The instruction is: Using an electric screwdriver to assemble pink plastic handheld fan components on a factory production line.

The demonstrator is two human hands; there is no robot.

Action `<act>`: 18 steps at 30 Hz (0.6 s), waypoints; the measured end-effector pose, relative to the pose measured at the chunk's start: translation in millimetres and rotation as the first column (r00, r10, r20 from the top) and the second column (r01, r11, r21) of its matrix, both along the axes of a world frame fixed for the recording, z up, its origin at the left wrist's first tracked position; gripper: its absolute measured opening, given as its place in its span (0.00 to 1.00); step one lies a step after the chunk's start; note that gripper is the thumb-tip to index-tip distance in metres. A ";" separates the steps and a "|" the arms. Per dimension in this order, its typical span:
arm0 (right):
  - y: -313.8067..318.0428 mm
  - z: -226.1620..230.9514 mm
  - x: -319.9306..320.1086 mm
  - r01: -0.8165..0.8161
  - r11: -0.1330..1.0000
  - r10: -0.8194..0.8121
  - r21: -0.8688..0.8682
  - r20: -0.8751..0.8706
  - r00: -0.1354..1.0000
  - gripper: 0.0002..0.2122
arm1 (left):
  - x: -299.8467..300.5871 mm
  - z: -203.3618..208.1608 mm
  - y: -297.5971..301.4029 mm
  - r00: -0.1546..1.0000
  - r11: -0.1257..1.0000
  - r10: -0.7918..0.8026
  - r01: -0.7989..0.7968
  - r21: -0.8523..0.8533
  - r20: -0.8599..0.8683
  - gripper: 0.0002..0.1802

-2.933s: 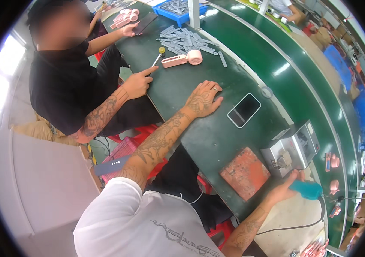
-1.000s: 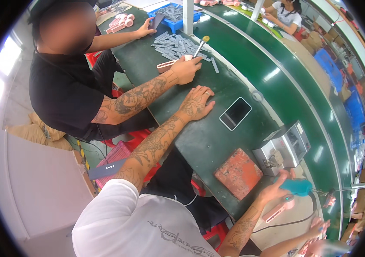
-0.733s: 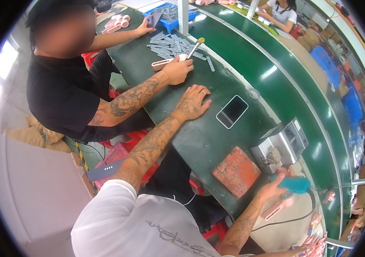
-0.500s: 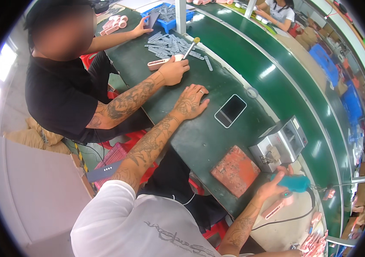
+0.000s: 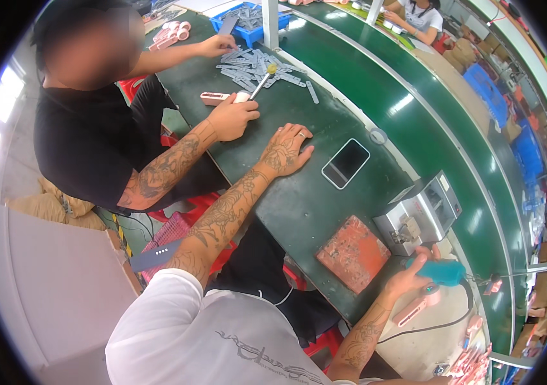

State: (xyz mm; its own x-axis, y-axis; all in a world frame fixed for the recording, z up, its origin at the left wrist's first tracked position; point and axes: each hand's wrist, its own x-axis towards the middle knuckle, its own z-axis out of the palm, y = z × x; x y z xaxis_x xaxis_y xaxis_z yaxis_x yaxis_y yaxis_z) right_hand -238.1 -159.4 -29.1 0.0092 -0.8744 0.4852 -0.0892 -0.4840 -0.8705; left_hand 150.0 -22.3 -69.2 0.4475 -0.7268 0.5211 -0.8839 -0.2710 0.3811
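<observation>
The green table [image 5: 293,215] spans my work area. The silver machine [image 5: 418,221] stands at its edge, the orange-red block [image 5: 354,255] just beside. My left hand [image 5: 283,153] lies palm down, its fingers slightly spread. My right hand [image 5: 408,277] is at the teal thing [image 5: 443,273], near the machine; whether its fingers grip it, I cannot tell. The phone [image 5: 346,164] lies to the right of my left hand.
</observation>
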 end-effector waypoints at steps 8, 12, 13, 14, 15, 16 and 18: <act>2.5 -1.7 -9.2 0.021 1.000 -0.021 -0.006 -0.013 1.000 0.27 | -3.0 -3.7 -7.8 0.999 0.999 -0.039 0.039 -0.015 0.003 0.18; -1.9 -11.7 1.0 -0.037 0.999 0.037 0.000 0.053 0.998 0.29 | 5.8 -2.3 1.6 0.999 0.999 -0.033 0.034 -0.040 0.022 0.16; -3.0 -14.6 2.8 -0.029 0.999 0.029 -0.013 0.041 0.999 0.28 | 8.6 -1.9 1.5 0.999 0.999 -0.028 0.028 -0.029 0.029 0.16; -3.4 -15.3 4.4 -0.031 0.999 0.032 -0.016 0.061 0.998 0.27 | 9.2 -2.2 0.1 0.999 0.999 -0.034 0.035 -0.031 0.041 0.16; -4.8 -15.8 2.6 -0.033 0.999 0.034 -0.018 0.070 0.997 0.28 | 9.3 -2.6 -3.6 0.998 0.998 -0.041 0.043 -0.035 0.056 0.16; -2.5 -8.0 0.5 -0.036 0.999 0.035 0.011 0.081 0.996 0.28 | 8.0 -1.0 -9.9 0.997 0.997 -0.060 0.062 -0.036 0.053 0.16; -5.2 -7.7 -5.9 -0.029 0.999 0.026 0.024 0.105 0.994 0.29 | 5.1 -5.4 -19.3 0.993 0.994 -0.094 0.098 -0.055 0.068 0.16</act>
